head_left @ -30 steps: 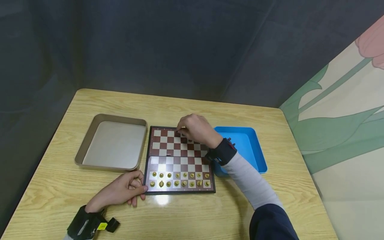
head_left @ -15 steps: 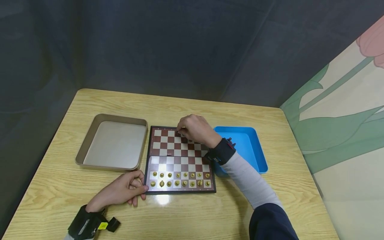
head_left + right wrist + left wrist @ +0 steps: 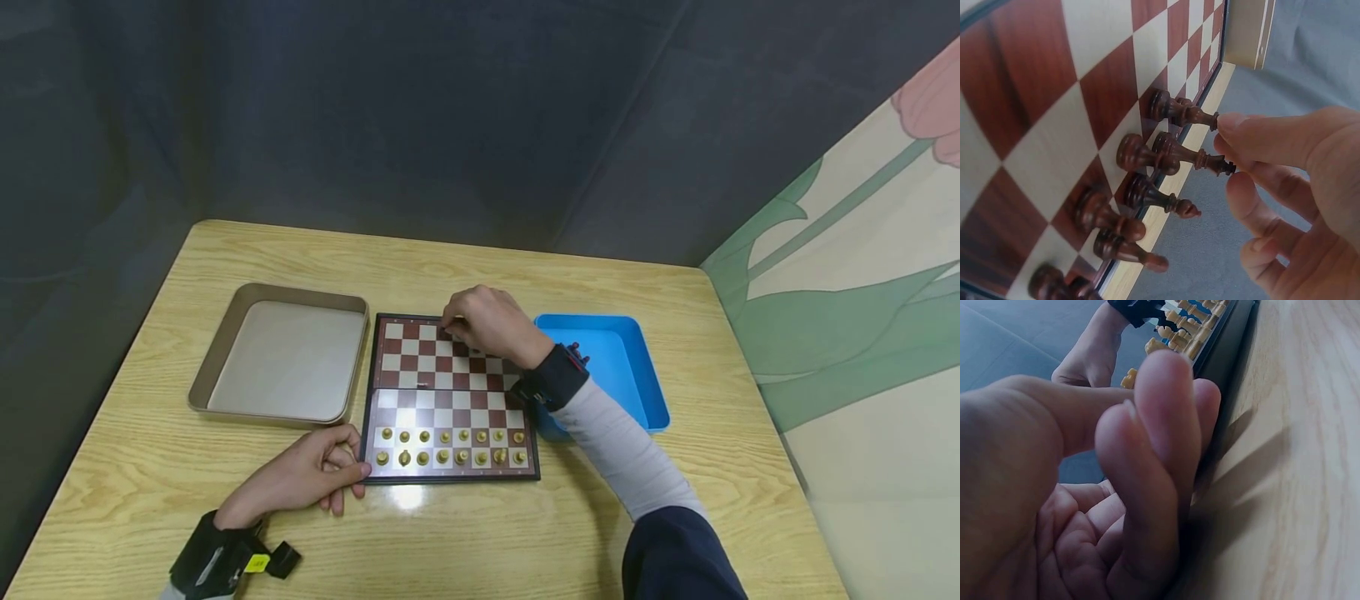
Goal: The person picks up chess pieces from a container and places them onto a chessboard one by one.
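In the head view a folding chessboard (image 3: 426, 402) lies on the table. Two rows of gold chess pieces (image 3: 462, 457) stand at its near end. My left hand (image 3: 311, 471) holds the board's near left corner, thumb over the edge. Above the far edge, my right hand (image 3: 495, 323) pinches a dark brown chess piece (image 3: 1202, 117) by its top with thumb and forefinger, as the right wrist view shows. Its base is partly behind a dark pawn (image 3: 1159, 105). Beside it stand a king (image 3: 1197, 157), a bishop (image 3: 1163, 199) and another pawn (image 3: 1138, 155), all dark brown.
Left of the board sits a beige metal tray (image 3: 225, 342). On the right a blue tray (image 3: 648, 379) holds a few dark pieces (image 3: 576, 350), partly behind the right wrist. A dark curtain (image 3: 450, 125) borders the table's far side.
Almost nothing differs. Both hands keep their places, the right still pinching the dark piece at the far edge; the view has shifted very slightly.
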`<act>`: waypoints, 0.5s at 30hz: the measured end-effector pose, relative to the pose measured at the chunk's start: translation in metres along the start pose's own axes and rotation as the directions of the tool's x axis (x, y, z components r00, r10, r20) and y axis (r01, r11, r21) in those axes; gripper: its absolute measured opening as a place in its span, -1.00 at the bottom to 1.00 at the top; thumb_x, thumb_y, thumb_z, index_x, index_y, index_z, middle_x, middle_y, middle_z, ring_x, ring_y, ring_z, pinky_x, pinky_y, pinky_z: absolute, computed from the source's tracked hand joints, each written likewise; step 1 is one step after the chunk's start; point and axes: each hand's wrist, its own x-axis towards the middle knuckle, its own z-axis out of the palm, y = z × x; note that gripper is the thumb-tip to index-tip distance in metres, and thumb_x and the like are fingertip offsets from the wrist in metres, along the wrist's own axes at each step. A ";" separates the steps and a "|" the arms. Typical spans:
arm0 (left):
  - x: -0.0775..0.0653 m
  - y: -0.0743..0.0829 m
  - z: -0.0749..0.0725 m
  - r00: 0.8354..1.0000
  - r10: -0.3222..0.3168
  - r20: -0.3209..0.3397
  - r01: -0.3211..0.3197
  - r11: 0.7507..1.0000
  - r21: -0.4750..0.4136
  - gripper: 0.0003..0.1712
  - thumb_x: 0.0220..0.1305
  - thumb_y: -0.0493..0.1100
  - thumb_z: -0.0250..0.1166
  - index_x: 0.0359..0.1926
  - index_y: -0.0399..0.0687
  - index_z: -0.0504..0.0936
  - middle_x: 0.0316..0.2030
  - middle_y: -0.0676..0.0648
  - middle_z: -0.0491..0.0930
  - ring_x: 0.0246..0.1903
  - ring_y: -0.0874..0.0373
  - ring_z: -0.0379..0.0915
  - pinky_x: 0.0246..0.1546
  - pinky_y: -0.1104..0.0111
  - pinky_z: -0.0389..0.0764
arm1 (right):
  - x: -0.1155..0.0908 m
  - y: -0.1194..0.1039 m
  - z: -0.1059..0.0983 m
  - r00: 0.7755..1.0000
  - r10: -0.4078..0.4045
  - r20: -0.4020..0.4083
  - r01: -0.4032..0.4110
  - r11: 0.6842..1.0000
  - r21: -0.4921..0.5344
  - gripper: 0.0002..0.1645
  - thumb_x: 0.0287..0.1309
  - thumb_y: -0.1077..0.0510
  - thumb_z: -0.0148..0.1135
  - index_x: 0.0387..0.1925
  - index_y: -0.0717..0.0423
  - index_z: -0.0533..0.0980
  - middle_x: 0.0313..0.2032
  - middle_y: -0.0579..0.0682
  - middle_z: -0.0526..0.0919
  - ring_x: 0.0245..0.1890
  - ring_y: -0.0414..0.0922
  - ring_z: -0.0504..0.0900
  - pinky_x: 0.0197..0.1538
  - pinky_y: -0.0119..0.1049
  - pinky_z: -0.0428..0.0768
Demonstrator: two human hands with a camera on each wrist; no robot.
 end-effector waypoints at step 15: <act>0.000 0.001 -0.001 0.999 0.036 0.013 -0.036 0.999 -0.003 -0.65 0.19 -0.10 0.11 -0.21 -0.29 0.23 -0.52 -0.18 0.59 -0.73 -0.07 0.47 -0.80 0.21 0.48 | -0.002 -0.002 -0.007 1.000 0.002 0.011 -0.002 1.000 -0.023 -0.85 -0.01 0.13 0.20 -0.34 -0.14 0.59 -0.36 -0.27 0.53 -0.43 -0.41 0.43 -0.48 -0.50 0.40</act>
